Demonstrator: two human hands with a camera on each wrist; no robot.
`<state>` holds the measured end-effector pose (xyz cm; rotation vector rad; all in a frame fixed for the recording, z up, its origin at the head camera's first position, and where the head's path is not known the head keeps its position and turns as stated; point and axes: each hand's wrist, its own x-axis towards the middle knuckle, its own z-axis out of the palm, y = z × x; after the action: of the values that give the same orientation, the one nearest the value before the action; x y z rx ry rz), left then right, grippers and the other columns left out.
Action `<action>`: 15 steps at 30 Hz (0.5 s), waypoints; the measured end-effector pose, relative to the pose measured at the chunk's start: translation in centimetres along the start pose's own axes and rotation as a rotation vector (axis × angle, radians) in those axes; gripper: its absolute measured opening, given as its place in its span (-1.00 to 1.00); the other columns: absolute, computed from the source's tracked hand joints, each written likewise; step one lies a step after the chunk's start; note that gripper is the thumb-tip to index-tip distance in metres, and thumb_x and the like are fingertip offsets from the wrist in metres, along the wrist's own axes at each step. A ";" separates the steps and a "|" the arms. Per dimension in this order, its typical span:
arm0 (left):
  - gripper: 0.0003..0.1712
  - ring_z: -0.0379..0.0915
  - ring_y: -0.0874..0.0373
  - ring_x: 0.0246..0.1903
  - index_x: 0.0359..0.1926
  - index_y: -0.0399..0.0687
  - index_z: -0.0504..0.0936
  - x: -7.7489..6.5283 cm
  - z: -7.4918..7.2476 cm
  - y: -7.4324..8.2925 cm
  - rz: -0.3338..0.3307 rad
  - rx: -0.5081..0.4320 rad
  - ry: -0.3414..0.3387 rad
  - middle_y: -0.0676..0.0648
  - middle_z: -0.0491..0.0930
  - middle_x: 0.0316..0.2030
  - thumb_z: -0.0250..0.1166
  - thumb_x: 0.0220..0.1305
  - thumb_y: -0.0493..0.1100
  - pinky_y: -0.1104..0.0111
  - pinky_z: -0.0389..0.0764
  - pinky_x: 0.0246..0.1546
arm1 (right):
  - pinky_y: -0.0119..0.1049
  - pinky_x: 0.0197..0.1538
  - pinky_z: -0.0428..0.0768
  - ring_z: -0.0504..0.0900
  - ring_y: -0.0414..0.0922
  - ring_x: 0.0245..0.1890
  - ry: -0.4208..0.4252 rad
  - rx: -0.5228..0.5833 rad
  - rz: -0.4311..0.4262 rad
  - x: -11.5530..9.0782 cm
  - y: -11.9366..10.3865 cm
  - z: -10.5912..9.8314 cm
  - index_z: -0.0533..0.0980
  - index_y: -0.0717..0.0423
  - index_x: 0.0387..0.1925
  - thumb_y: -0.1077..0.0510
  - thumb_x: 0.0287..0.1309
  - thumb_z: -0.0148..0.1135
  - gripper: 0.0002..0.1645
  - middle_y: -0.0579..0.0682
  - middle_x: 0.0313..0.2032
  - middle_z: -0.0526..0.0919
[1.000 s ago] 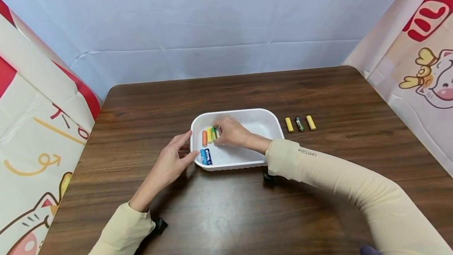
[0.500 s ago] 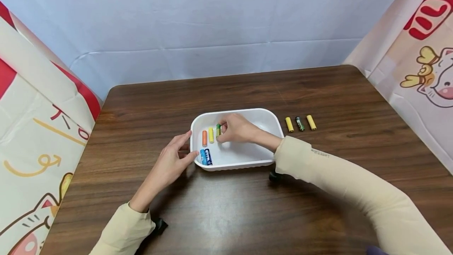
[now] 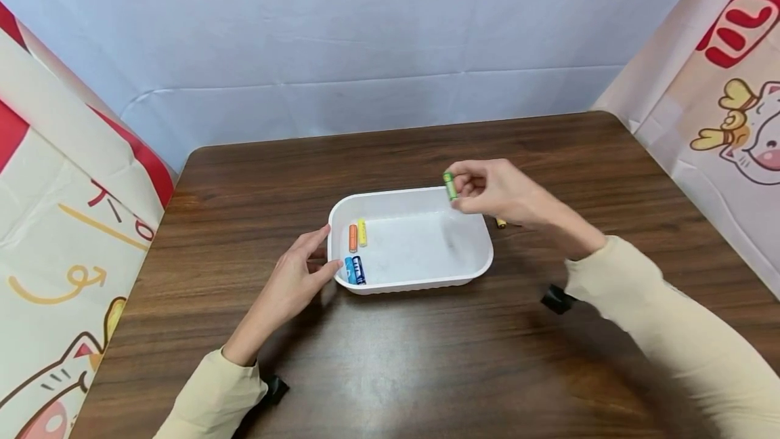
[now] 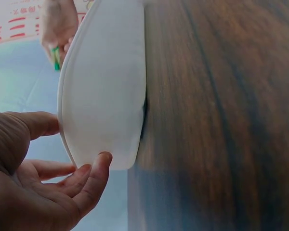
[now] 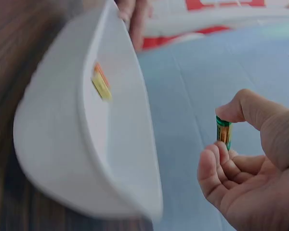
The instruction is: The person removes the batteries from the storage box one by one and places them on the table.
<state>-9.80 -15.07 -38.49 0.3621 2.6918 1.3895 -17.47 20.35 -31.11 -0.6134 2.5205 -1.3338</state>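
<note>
My right hand [image 3: 496, 188] pinches a small green battery [image 3: 449, 185] between thumb and fingertips, over the tray's back right corner. In the right wrist view the battery [image 5: 223, 132] has green ends and a gold-brown middle. My left hand [image 3: 298, 273] rests its spread thumb and fingers against the left end of a white plastic tray [image 3: 414, 284]. The left wrist view shows its thumb at the rim and its fingertips on the outer wall. Inside the tray's left end lie an orange battery [image 3: 353, 238], a yellow battery [image 3: 362, 232], a light blue battery [image 3: 350, 269] and a dark blue battery [image 3: 359, 269].
The end of another yellow battery [image 3: 501, 223] shows on the wooden table [image 3: 390, 358] right of the tray, beneath my right hand, which hides the other batteries there. A pale cloth [image 3: 365, 46] hangs behind the table; printed cloths hang at both sides.
My right hand has lifted the green battery out of the tray and carried it right and back. The yellow battery shifted slightly away from the orange one. My left hand stays put.
</note>
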 end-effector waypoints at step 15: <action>-0.24 0.60 -0.13 0.11 0.50 -0.35 0.30 0.0 0.1 0.0 0.009 -0.008 0.007 -0.29 0.40 0.37 0.38 0.37 -0.29 0.09 0.69 0.07 | -0.53 -0.25 0.54 0.56 -0.26 -0.24 0.125 -0.213 0.105 -6.7 8.7 -10.2 0.48 0.34 0.19 0.43 0.21 0.35 -0.50 0.08 -0.20 0.58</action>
<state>-9.77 -15.05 -38.54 0.3698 2.6920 1.4064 -17.70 35.24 -32.60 -0.4419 2.7774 -1.1094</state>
